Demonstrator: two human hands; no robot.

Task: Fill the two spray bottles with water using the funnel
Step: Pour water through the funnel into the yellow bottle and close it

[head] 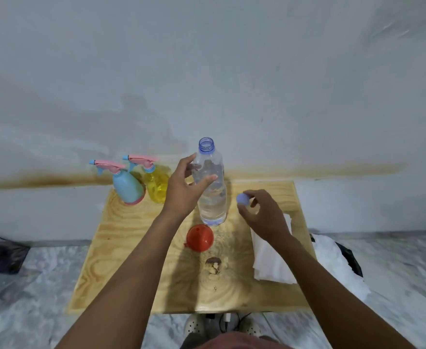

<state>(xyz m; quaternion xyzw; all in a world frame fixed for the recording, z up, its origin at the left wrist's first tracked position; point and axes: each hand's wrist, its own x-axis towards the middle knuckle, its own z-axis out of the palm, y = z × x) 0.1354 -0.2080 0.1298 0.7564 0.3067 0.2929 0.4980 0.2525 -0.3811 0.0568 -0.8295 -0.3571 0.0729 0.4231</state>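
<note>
Two spray bottles, blue (127, 190) and yellow (156, 185), stand side by side at the tabletop's (131, 260) far left, pink trigger heads on; contents not readable from here. Red funnel (199, 238) lies at centre, mouth up. Just behind it stands the clear water bottle (211, 192) (uncapped, partly full). Left hand (184, 187) holds its upper body, fingers curled behind, thumb in front. Right hand (262, 212) pinches the blue cap (242, 199) between its fingertips, above folded white paper (269, 258).
</note>
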